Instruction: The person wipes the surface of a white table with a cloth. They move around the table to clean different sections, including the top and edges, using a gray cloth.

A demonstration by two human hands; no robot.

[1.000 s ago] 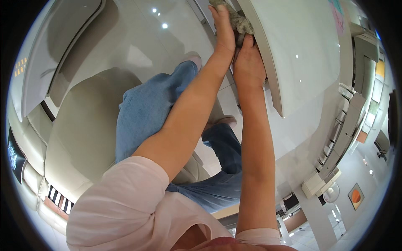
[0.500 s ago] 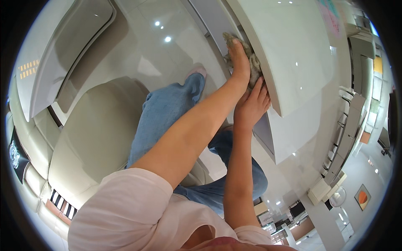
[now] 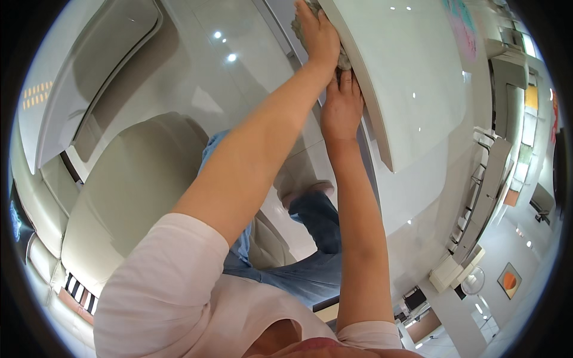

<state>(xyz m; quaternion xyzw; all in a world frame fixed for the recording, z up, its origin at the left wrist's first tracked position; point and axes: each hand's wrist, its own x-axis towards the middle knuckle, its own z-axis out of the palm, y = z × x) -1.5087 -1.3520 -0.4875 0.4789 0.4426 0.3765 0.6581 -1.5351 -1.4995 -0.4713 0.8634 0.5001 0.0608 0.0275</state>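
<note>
Grey cloth pressed to the rim of a white table.

The crumpled grey cloth (image 3: 310, 30) lay bunched against the curved edge of the glossy white table (image 3: 412, 89), with the left hand (image 3: 319, 36) closed over it. The right hand (image 3: 341, 110) rested just below, fingers spread flat against the table's underside edge, grasping nothing. Beneath both arms were blue jeans (image 3: 310, 262) and a beige seat (image 3: 131, 197).

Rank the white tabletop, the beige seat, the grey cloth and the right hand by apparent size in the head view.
1. white tabletop
2. beige seat, possibly comparable
3. right hand
4. grey cloth, mostly hidden under the left hand
</note>
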